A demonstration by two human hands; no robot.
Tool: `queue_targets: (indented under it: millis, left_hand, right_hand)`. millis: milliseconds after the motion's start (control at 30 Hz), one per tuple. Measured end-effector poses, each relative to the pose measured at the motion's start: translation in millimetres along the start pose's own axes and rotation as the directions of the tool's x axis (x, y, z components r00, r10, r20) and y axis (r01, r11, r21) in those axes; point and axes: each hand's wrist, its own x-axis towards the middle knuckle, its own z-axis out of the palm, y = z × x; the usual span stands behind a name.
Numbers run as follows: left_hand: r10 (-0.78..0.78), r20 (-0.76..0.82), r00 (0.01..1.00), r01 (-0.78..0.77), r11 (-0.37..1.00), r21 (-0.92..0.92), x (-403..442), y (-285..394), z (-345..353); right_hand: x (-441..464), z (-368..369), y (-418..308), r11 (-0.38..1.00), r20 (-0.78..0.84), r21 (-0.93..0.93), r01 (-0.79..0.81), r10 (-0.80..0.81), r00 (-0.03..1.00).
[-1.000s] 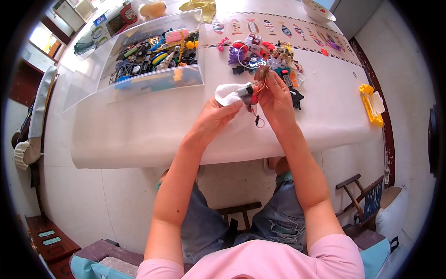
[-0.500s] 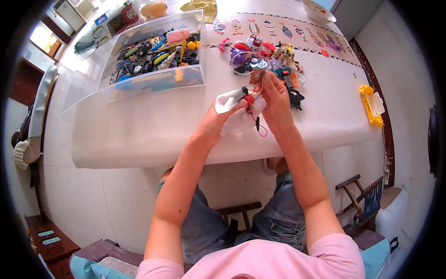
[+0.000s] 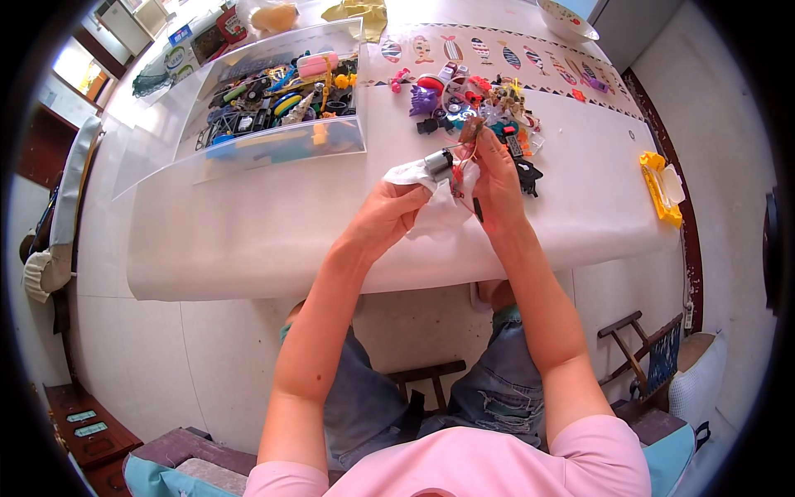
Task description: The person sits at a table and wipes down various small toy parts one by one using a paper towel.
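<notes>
Above the table's near side, my left hand (image 3: 387,211) is closed on a white wipe (image 3: 443,214). A small silver motor (image 3: 438,163) rests in the wipe at the fingertips. My right hand (image 3: 498,178) pinches a small brown circuit board (image 3: 470,129) between thumb and fingers. Thin wires run between the board and the motor, and a small black piece (image 3: 478,209) hangs among them. Just beyond both hands lies a pile of small toys and parts (image 3: 505,103), with a purple toy (image 3: 423,101) on its left side.
A clear plastic bin (image 3: 331,137) full of toy parts stands at the left. Toward the right edge lies a yellow wipes pack (image 3: 660,189). A patterned bowl (image 3: 567,21) sits at the back, near a fish-print strip (image 3: 530,56). A folding stool (image 3: 650,352) is on the floor.
The wipe has been drawn back from the motor, baring its silver body. The motor has turned, and the black piece and wires have shifted right. Both hands stay close together.
</notes>
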Motion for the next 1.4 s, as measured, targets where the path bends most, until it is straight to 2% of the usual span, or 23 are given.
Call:
queue_targets:
  millis: [67, 167, 267, 367, 533, 633, 767, 833, 1067, 1167, 1267, 1367, 1400]
  left_hand:
    - [-0.011, 0.009, 1.000, 0.011, 1.000, -0.017, 0.1, 0.2, 1.9]
    - [-0.012, -0.019, 1.000, 0.011, 1.000, -0.029, -0.5, 1.4, 8.4]
    - [-0.019, -0.039, 0.999, 0.019, 1.000, 0.009, 0.1, 1.8, 6.5]
    - [-0.015, -0.072, 0.997, 0.016, 1.000, 0.008, 0.8, 1.1, 8.5]
    - [0.043, -0.071, 0.997, -0.046, 0.998, -0.039, 1.0, -2.0, 13.3]
    - [-0.058, -0.186, 0.981, 0.036, 0.992, -0.120, 1.5, 1.3, 19.1]
    - [-0.004, -0.116, 0.993, -0.002, 0.999, -0.043, 0.8, 1.1, 16.6]
    - [0.020, -0.092, 0.996, -0.021, 1.000, -0.009, 5.6, -4.2, 9.5]
    - [-0.023, -0.088, 0.996, 0.011, 0.990, -0.140, 6.0, -7.9, 7.3]
    - [-0.013, -0.077, 0.997, 0.011, 1.000, -0.019, 6.4, -7.2, 5.1]
    - [0.095, -0.097, 0.991, -0.085, 0.991, 0.105, 5.7, -6.2, 8.6]
    - [0.078, -0.175, 0.981, -0.069, 0.996, 0.054, 2.1, -1.1, 16.7]
    - [0.064, -0.154, 0.986, -0.055, 0.997, 0.059, 1.9, -0.4, 15.3]
  right_hand:
    - [-2.0, 5.4, -0.4, 1.000, -0.031, -0.021, 0.000, -0.001, 1.000]
    - [-2.0, -1.4, -3.0, 0.999, 0.127, -0.018, -0.031, 0.033, 0.991]
    - [-5.9, 9.0, -1.2, 0.986, 0.041, -0.155, 0.056, -0.050, 0.998]
    - [-9.3, 14.0, -0.5, 0.941, 0.095, -0.313, 0.131, -0.106, 0.990]
    - [-11.3, 14.0, -0.6, 0.924, 0.147, -0.353, 0.146, -0.100, 0.984]
    - [-11.6, 14.5, 0.3, 0.920, 0.154, -0.366, 0.141, -0.089, 0.984]
    - [-12.3, 18.1, -3.4, 0.896, 0.123, -0.412, 0.167, -0.127, 0.984]
    - [-10.4, 14.5, -5.5, 0.912, 0.151, -0.376, 0.163, -0.113, 0.982]
    - [-11.6, 15.7, -1.9, 0.937, 0.118, -0.324, 0.130, -0.096, 0.988]
    - [-10.9, 14.4, -2.4, 0.932, 0.137, -0.340, 0.130, -0.088, 0.987]
    - [-11.4, 11.7, -7.7, 0.955, 0.125, -0.288, 0.066, -0.031, 0.992]
    - [-8.1, 5.2, -6.9, 0.975, 0.104, -0.216, 0.058, -0.036, 0.994]
    - [-8.1, 5.6, -6.5, 0.973, 0.093, -0.217, 0.080, -0.061, 0.994]
